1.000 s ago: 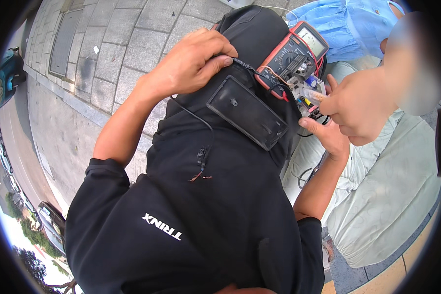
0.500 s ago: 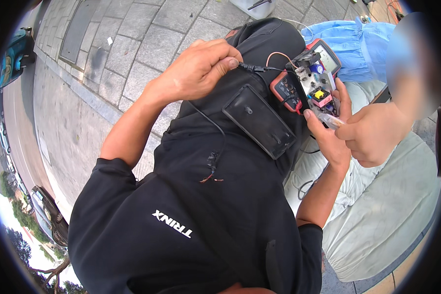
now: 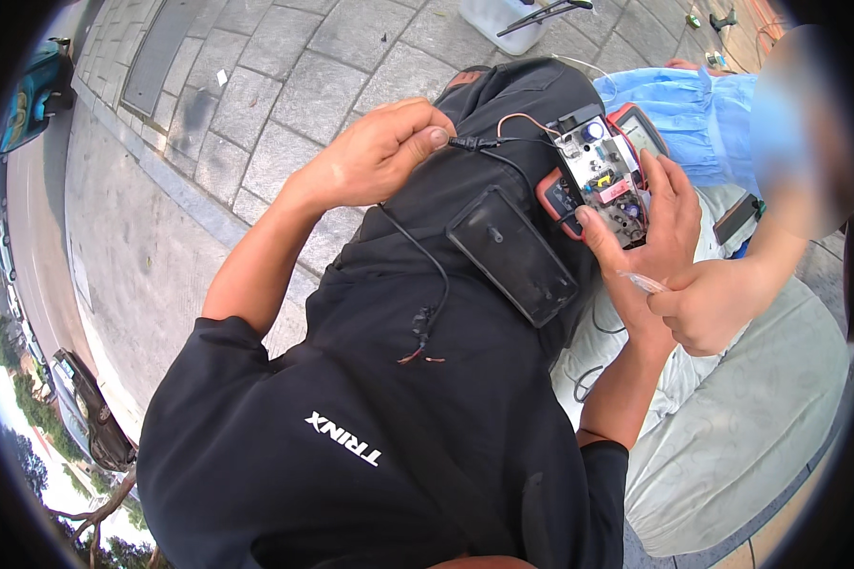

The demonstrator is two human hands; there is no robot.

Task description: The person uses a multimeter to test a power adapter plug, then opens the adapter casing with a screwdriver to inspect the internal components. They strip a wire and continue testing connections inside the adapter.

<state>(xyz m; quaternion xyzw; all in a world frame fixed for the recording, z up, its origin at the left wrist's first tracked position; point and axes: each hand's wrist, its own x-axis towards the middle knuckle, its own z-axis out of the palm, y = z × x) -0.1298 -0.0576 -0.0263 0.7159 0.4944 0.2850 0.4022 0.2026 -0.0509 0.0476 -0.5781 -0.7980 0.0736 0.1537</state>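
Note:
My left hand (image 3: 380,156) pinches a black cable (image 3: 474,144) at a lumpy, taped joint. From there the cable hangs over my lap and ends in frayed bare copper strands (image 3: 419,358). My right hand (image 3: 657,228) grips an open circuit board (image 3: 593,161) with capacitors and a pink-and-yellow component. Thin leads run from the board's far end toward the cable. Beneath the board lies a red and dark multimeter (image 3: 562,201), partly covered. A black rectangular case half (image 3: 514,256) rests on my thigh.
At the right, another person in a blue dress (image 3: 669,104) holds a clear plastic piece in one hand (image 3: 716,303) close to my right wrist. A pale cushion (image 3: 731,427) lies beside me. A translucent tub (image 3: 517,28) with a black tool stands on the paving ahead.
My right hand has turned the circuit board to show more of its face. The other person's hand has shifted nearer and lower along my wrist. My left hand keeps its pinch.

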